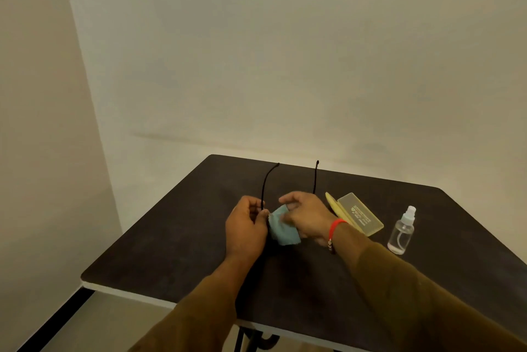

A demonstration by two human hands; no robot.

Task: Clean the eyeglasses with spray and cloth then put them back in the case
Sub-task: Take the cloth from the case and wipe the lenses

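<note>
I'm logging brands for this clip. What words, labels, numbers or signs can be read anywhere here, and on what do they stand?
On the yellow case: several lines of pale print and a small logo on its flat face, too small and blurred to read.
On the spray bottle: none; it is clear, with no label showing.
On the cloth, the eyeglasses and the table: none seen.

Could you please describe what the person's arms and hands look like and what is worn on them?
Both arms wear long brown sleeves, the left sleeve and the right sleeve. The left hand is bare, with no ring or band visible. The right hand is bare too, but its wrist carries a red thread bracelet with small beads hanging below.
</note>
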